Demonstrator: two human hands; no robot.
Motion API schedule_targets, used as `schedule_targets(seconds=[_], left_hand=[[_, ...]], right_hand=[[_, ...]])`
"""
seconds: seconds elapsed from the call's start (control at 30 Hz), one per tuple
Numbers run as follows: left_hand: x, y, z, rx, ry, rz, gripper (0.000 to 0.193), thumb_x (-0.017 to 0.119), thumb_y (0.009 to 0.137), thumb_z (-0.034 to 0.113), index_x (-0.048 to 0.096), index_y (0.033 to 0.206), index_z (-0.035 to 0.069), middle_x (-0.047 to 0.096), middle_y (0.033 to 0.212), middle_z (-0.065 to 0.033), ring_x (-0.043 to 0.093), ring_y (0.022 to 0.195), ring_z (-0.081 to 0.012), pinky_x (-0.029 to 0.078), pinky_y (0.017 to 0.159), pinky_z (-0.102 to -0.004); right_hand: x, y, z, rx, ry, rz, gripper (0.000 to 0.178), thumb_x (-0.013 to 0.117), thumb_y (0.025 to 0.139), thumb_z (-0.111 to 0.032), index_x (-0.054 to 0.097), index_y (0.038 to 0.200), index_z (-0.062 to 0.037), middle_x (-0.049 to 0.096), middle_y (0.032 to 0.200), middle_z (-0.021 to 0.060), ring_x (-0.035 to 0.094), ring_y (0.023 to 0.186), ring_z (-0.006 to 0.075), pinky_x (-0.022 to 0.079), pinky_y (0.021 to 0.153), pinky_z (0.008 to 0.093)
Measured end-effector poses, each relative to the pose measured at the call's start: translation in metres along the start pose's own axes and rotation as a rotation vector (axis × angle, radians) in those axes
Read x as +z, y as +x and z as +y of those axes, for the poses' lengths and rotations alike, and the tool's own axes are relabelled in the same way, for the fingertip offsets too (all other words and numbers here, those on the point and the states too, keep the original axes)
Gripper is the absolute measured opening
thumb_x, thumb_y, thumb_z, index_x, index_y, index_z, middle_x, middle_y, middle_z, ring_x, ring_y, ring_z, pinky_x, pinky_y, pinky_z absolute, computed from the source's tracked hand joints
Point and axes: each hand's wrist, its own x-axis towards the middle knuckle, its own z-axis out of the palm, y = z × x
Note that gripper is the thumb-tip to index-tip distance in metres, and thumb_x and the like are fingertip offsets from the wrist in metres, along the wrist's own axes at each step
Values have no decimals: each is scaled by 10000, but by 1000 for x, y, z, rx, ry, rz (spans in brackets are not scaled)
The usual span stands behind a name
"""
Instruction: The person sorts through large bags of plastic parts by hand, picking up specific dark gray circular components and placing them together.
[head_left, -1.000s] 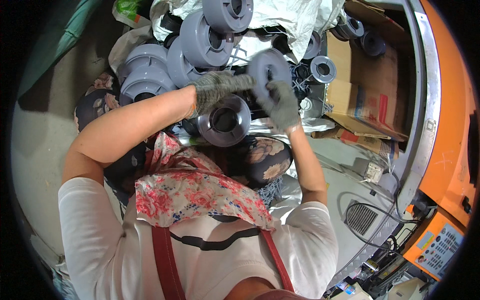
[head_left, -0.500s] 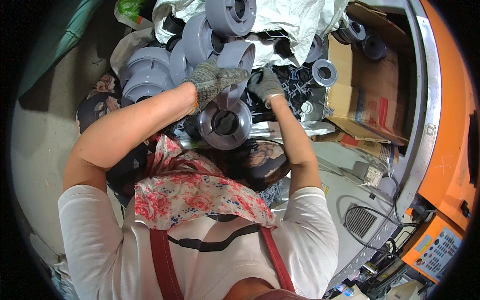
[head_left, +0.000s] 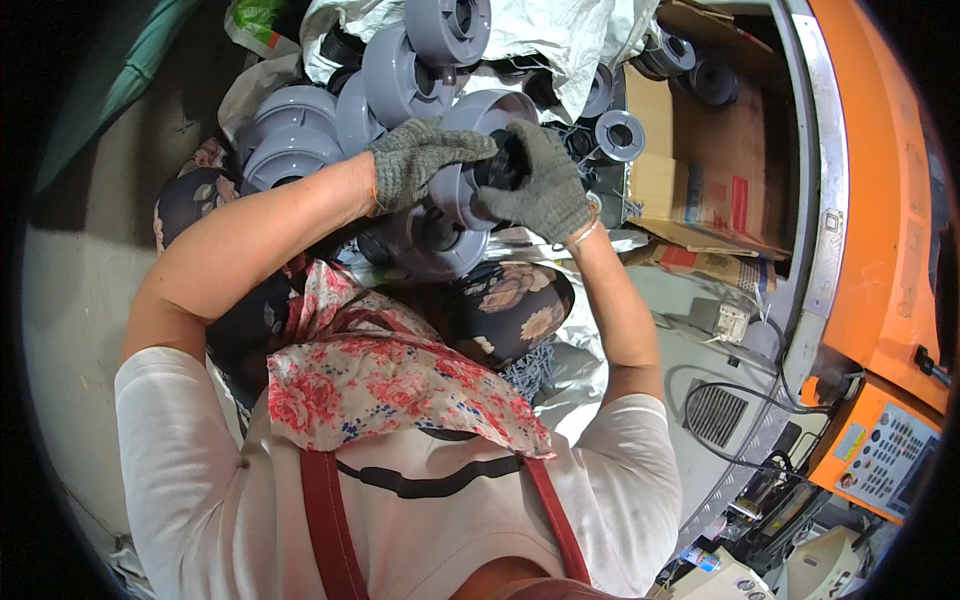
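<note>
Both my hands wear grey knit gloves and meet over the lap around one grey round plastic fitting [head_left: 462,190]. My left hand [head_left: 428,165] grips it from the left, with the fingers stretched across its side. My right hand [head_left: 545,185] is curled round a dark black round part [head_left: 508,160] at the fitting's opening; the gloves partly hide how far in it sits. Just below lies another grey fitting [head_left: 425,250] with a black centre. More grey fittings [head_left: 295,120] are heaped to the left and beyond my hands, one of them [head_left: 450,28] on top.
White sacking [head_left: 545,35] covers the far side. An open cardboard box [head_left: 700,190] stands right, a small grey fitting [head_left: 620,135] beside it and more inside. Farther right are an orange machine [head_left: 880,220], its control panel [head_left: 890,455] and a looped black cable [head_left: 690,420].
My right hand has come from the pile of black parts to the fitting, bringing a black part. The fitting in my left hand has turned, its opening now toward my right hand.
</note>
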Motion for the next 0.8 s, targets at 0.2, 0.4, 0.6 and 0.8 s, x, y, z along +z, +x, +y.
schedule_targets(seconds=[0.2, 0.4, 0.6, 0.8], left_hand=[[-17, 6, -2, 282, 16, 5, 509, 659, 681, 75, 514, 1167, 44, 543, 1157, -171, 522, 1079, -321, 416, 935, -381], [-12, 19, 35, -338, -554, 128, 350, 649, 770, 145, 565, 1074, -7, 622, 976, -130, 600, 869, -195, 480, 791, -305], [-12, 21, 33, -254, -376, 181, 362, 647, 796, 238, 574, 1066, 7, 627, 858, -68, 581, 748, -105, 486, 624, -249], [-17, 25, 57, -584, -696, 291, 561, 693, 754, 291, 460, 1214, 71, 605, 811, -53, 538, 608, -82, 467, 535, -230]], right_hand=[[-20, -1, -6, -432, -143, -157, 705, 700, 584, -209, 420, 1197, -4, 455, 1125, 221, 410, 1082, 385, 347, 934, 435], [4, -1, 7, 406, 615, -70, 475, 598, 786, -342, 507, 1123, -20, 595, 912, 146, 567, 878, 301, 453, 775, 373], [10, -9, 1, 41, 110, 238, 659, 776, 605, -360, 536, 1104, -3, 615, 955, 164, 604, 886, 305, 482, 807, 326], [21, -14, 35, 578, 1142, -214, 336, 550, 866, -333, 606, 885, -3, 634, 795, 123, 615, 725, 244, 501, 636, 331]])
